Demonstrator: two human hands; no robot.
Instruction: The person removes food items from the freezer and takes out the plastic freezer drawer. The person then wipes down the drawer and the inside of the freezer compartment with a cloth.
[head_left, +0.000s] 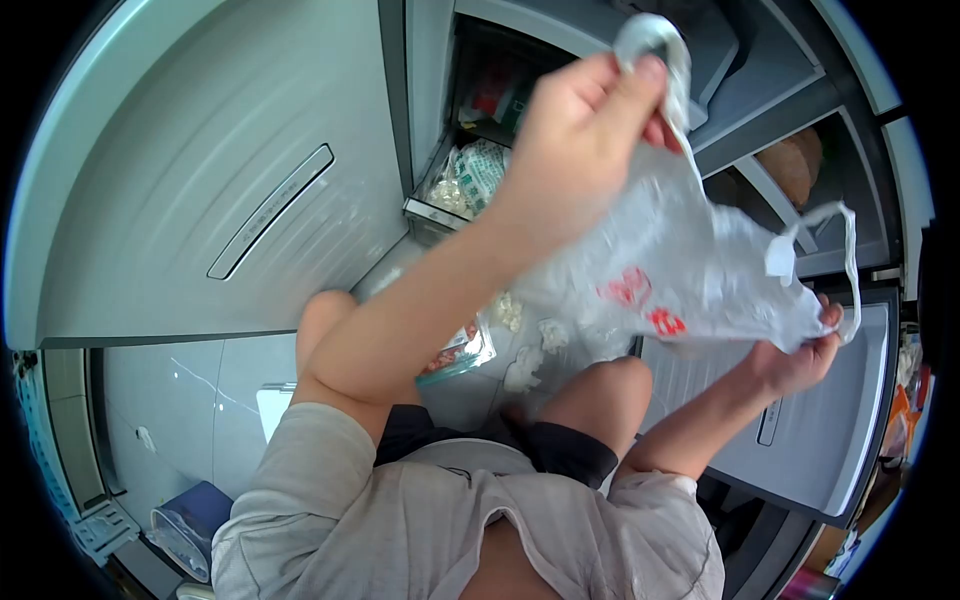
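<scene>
Head view shows the white plastic bag [690, 265] stretched between your hands, in front of the open fridge. Your left hand [575, 130] pinches one handle up high; your right hand [800, 362] grips the lower corner by the other loop. Even tension would probably spread the thin film best without tearing those handles. Beyond it, a drawer [440, 214] holds a green-and-white packet [482, 170] and pale lumps; another compartment [768, 188] holds something brown and rounded [795, 165].
</scene>
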